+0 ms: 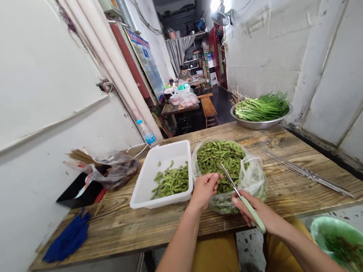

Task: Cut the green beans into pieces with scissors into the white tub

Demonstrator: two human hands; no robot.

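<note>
Right grip (258,210) closed around green-handled scissors (245,202), blades tilted up over a clear bag (257,178) of green pods (220,155). Left grip (205,189) curled down among the pods at the bag's near edge; cannot tell whether it holds one. Bag sits mid-desk (130,224), touching a white tray (158,161) on its left. Steel bowl of greens (261,110) at far right corner.
</note>
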